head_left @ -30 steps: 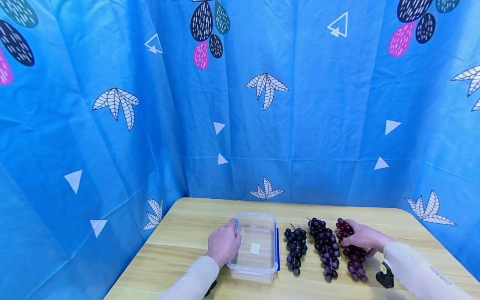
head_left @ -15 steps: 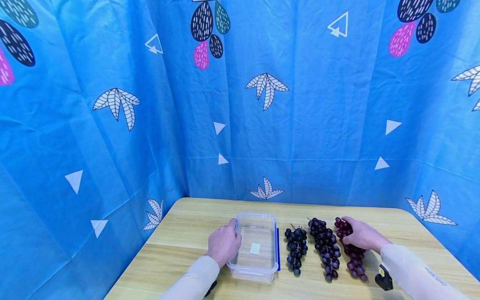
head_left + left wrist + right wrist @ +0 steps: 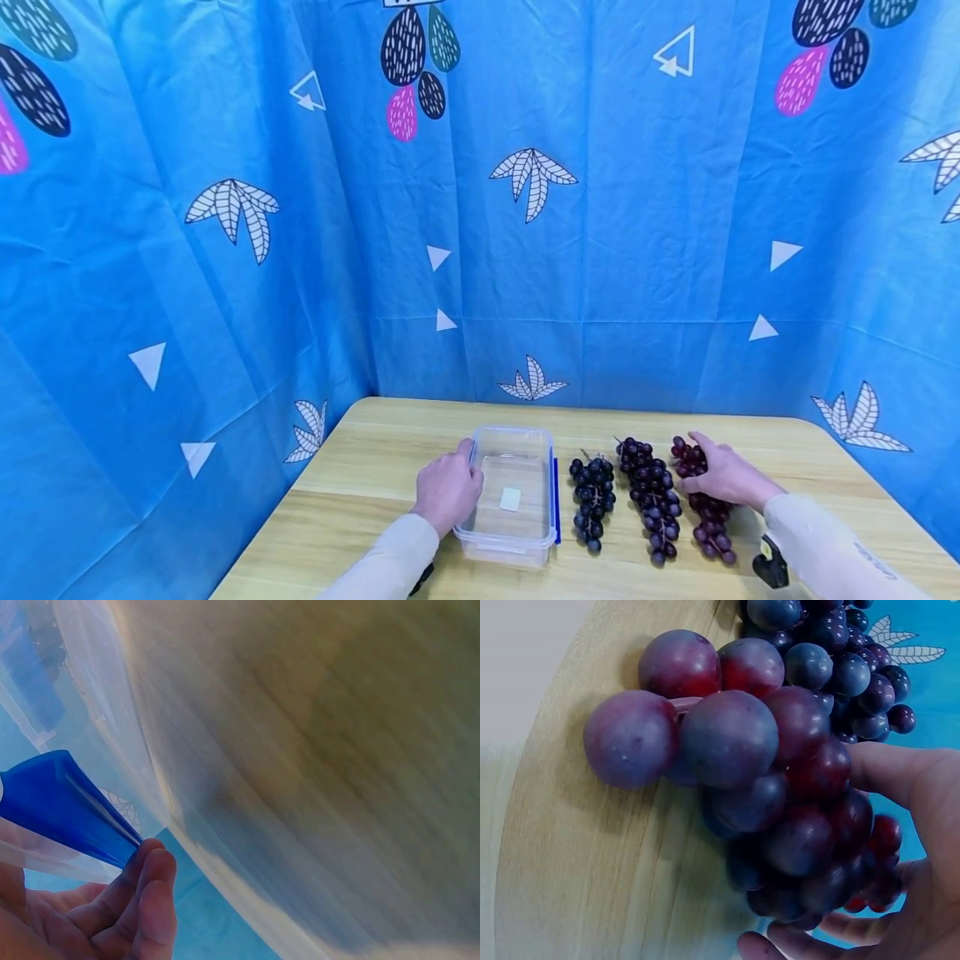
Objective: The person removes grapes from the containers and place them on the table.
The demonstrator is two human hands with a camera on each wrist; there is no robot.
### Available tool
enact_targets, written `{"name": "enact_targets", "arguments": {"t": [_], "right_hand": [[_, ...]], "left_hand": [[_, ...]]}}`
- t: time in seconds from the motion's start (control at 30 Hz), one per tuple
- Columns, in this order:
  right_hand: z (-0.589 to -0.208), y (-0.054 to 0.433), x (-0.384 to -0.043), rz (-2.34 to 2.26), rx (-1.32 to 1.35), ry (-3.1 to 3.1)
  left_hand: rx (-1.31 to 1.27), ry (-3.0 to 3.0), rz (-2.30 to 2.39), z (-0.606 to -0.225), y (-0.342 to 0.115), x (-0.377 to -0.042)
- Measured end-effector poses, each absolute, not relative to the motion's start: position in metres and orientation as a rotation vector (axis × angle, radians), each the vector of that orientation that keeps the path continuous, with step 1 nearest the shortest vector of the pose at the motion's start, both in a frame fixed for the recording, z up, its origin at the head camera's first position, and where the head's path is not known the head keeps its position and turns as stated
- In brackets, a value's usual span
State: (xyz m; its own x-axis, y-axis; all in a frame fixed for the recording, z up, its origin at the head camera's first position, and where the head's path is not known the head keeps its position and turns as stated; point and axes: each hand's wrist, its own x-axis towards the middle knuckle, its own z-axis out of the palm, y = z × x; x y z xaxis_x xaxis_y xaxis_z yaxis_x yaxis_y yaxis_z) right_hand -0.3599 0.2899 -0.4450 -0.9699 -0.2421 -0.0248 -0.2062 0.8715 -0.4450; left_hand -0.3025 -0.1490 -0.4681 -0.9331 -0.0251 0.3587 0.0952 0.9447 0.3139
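Note:
A clear plastic food container (image 3: 512,543) with blue latches stands on the table. My left hand (image 3: 448,487) holds its left side; in the left wrist view the fingertips meet the edge of a blue latch flap (image 3: 64,806). On the right, my right hand (image 3: 727,475) spans a bunch of red grapes (image 3: 810,832), thumb on one side and curled fingers on the other. The bunch lies on the table in the head view. Left of it lie a bunch of dark purple grapes (image 3: 651,500) and a smaller bunch of black grapes (image 3: 592,500).
The light wooden table (image 3: 360,475) has rounded far corners. A blue patterned curtain (image 3: 585,275) hangs behind it and along both sides. A small pale square (image 3: 510,499) shows at the container's bottom.
My right hand has shifted slightly over the red grapes, its fingers lying a little differently around the bunch. The left hand and the container keep their place.

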Motion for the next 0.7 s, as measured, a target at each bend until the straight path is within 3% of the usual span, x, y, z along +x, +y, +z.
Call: {"name": "enact_targets", "arguments": {"t": [0.7], "right_hand": [[-0.433, 0.288, -0.352, -0.603, -0.433, 3.139]], "left_hand": [[-0.042, -2.745, -0.465, -0.467, -0.151, -0.303]]}}
